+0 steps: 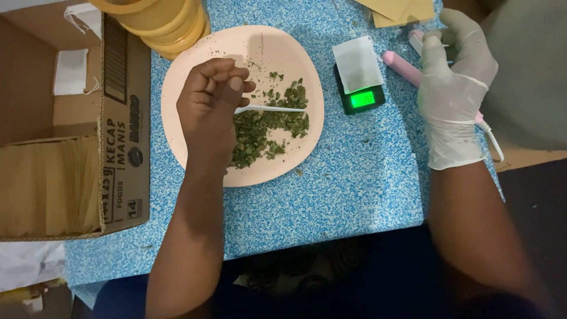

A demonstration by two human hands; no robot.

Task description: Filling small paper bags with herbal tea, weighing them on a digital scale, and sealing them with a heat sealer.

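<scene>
The bare left hand (pixel 209 106) pinches a white plastic spoon (pixel 274 109) in curled fingers, its tip in the dried green leaves (pixel 266 127) on the pink plate (pixel 195 65). The gloved right hand (pixel 455 88) grips a pink sealer tool (pixel 401 68) — just beside the small scale (pixel 360 94), which carries a white sachet (pixel 356 64).

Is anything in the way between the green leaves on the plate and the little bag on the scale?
Nothing visible. The dried leaves lie on the pink plate, and only bare blue tabletop separates its rim from the scale holding the white bag. The left hand holds a white spoon.
</scene>
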